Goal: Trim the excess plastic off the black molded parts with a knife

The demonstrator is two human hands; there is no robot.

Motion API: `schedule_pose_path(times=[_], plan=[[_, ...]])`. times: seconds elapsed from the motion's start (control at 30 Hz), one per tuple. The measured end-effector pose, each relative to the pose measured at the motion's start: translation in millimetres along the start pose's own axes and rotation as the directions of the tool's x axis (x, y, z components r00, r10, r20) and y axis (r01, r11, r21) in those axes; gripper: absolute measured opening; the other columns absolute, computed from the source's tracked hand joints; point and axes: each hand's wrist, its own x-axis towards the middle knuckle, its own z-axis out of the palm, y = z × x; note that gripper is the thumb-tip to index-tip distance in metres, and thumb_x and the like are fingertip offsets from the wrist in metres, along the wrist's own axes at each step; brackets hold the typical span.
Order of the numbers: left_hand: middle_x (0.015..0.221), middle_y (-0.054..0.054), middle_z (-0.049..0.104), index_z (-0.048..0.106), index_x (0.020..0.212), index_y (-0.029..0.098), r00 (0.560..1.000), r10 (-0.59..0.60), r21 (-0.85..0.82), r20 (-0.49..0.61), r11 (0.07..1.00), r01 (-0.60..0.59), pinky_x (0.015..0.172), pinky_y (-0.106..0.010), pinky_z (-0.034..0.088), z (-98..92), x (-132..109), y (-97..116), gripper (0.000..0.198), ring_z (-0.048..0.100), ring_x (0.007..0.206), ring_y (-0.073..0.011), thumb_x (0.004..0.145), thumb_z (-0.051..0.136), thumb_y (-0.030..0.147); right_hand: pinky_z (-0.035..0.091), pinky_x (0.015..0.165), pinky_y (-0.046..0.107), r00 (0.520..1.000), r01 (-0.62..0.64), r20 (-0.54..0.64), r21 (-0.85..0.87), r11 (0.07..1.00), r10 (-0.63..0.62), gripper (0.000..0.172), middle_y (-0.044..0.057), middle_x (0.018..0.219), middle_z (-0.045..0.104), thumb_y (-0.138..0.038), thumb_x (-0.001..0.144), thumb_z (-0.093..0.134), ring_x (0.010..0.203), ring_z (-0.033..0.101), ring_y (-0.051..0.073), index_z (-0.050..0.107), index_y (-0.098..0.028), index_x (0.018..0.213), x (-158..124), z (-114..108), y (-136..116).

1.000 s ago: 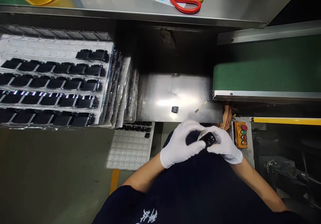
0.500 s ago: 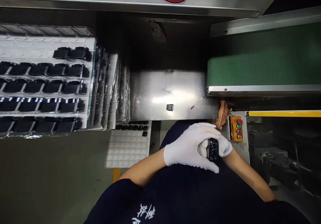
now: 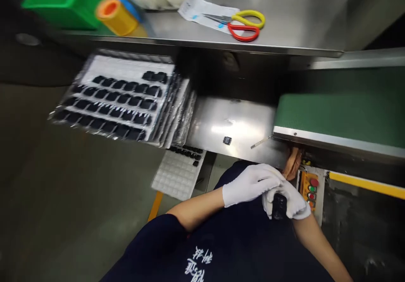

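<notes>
My right hand [image 3: 289,202] in a white glove is shut on a small black plastic part [image 3: 279,206], which stands upright against its fingers. My left hand [image 3: 249,185], also gloved, lies across the top of the right hand, its fingertips on the right glove. Whether it grips the part is hidden. Ahead of both hands, a small black part [image 3: 227,141] lies on a bright steel plate [image 3: 228,124]. A thin metal-tipped strip [image 3: 261,142] lies near the plate's right end.
Stacked plastic trays of black parts [image 3: 123,100] stand to the left, with a white blister tray [image 3: 177,174] below them. A green conveyor belt [image 3: 338,113] runs right, beside an orange push-button box [image 3: 308,191]. Red-and-yellow scissors [image 3: 245,25] lie on a steel shelf [image 3: 284,25].
The view has swung and tilted, showing more of the shelf. My left hand has slid up off the black part, which now sits lower against the right hand.
</notes>
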Motion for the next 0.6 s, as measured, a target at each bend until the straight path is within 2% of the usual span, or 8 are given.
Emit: schedule_pose_path(times=[0.1,0.17,0.23,0.3,0.37,0.43,0.5,0.6], plan=[[0.090,-0.005,0.077,0.076,0.080,0.019,0.959,-0.171,0.171,-0.228,0.962,0.212,0.088,-0.031,0.053,0.2,-1.8,2.8,0.034,0.070,0.090,-0.0200,0.101,0.054,0.036,0.057,0.062,0.032,0.989,-0.098,-0.117,-0.045,0.994,0.092,0.061,0.008,0.080,0.076,-0.069,0.063,0.087,0.070,0.071,0.023,0.076,-0.018,0.093,-7.9,-20.6,-11.2],[0.074,-0.002,0.071,0.071,0.070,0.019,0.888,-0.322,0.163,-0.327,0.907,0.389,0.074,-0.029,0.050,-2.3,-7.8,0.6,0.045,0.064,0.074,-0.0174,0.101,0.053,0.047,0.059,0.067,0.033,0.957,-0.161,-0.278,-0.261,0.952,0.086,0.054,0.009,0.090,0.078,-0.062,0.069,0.087,0.078,0.074,0.025,0.076,-0.019,0.099,-7.4,-31.1,-16.8],[0.061,0.000,0.062,0.067,0.063,0.019,0.807,-0.497,0.014,-0.318,0.849,0.528,0.061,-0.027,0.043,-4.9,-16.1,-5.2,0.057,0.055,0.059,-0.0144,0.097,0.053,0.063,0.061,0.076,0.036,0.942,-0.194,-0.337,-0.536,0.822,0.003,0.044,0.009,0.101,0.079,-0.053,0.078,0.084,0.088,0.075,0.026,0.076,-0.021,0.106,-1.9,-36.4,-20.2],[0.053,0.000,0.054,0.066,0.060,0.018,0.747,-0.633,-0.191,-0.201,0.774,0.604,0.053,-0.026,0.037,-6.5,-23.9,-14.7,0.063,0.047,0.051,-0.0125,0.092,0.055,0.072,0.061,0.084,0.038,0.967,-0.099,-0.223,-0.771,0.629,-0.121,0.031,0.008,0.108,0.078,-0.041,0.087,0.078,0.096,0.075,0.026,0.075,-0.024,0.112,7.6,-37.2,-21.7],[0.050,0.001,0.049,0.066,0.060,0.017,0.716,-0.694,-0.394,-0.079,0.681,0.617,0.048,-0.026,0.032,-7.8,-30.0,-27.0,0.062,0.041,0.046,-0.0111,0.088,0.060,0.072,0.060,0.087,0.041,0.971,0.101,-0.006,-0.896,0.432,-0.240,0.028,0.008,0.110,0.077,-0.031,0.092,0.070,0.099,0.073,0.025,0.073,-0.025,0.119,19.5,-36.0,-22.1],[0.048,0.003,0.045,0.067,0.065,0.016,0.733,-0.680,-0.611,0.016,0.573,0.546,0.044,-0.025,0.025,-10.6,-35.3,-40.0,0.053,0.033,0.043,-0.0092,0.086,0.067,0.065,0.059,0.085,0.042,0.931,0.263,0.175,-0.930,0.257,-0.320,0.034,0.008,0.110,0.077,-0.023,0.093,0.064,0.099,0.073,0.025,0.070,-0.025,0.126,33.9,-34.3,-22.2],[0.049,0.006,0.040,0.069,0.077,0.016,0.794,-0.604,-0.790,0.064,0.456,0.410,0.044,-0.023,0.019,-16.3,-42.4,-51.5,0.040,0.027,0.042,-0.0075,0.086,0.073,0.055,0.059,0.084,0.043,0.902,0.336,0.280,-0.933,0.129,-0.328,0.039,0.008,0.111,0.076,-0.019,0.092,0.062,0.099,0.072,0.026,0.067,-0.025,0.131,52.1,-31.1,-22.3],[0.052,0.007,0.039,0.068,0.084,0.017,0.841,-0.539,-0.888,0.032,0.370,0.271,0.046,-0.023,0.016,-30.9,-59.6,-64.9,0.026,0.024,0.043,-0.0067,0.085,0.074,0.043,0.059,0.080,0.043,0.899,0.393,0.369,-0.917,0.066,-0.235,0.038,0.008,0.109,0.075,-0.021,0.092,0.062,0.095,0.071,0.026,0.067,-0.025,0.130,88.3,-17.7,-20.8]])
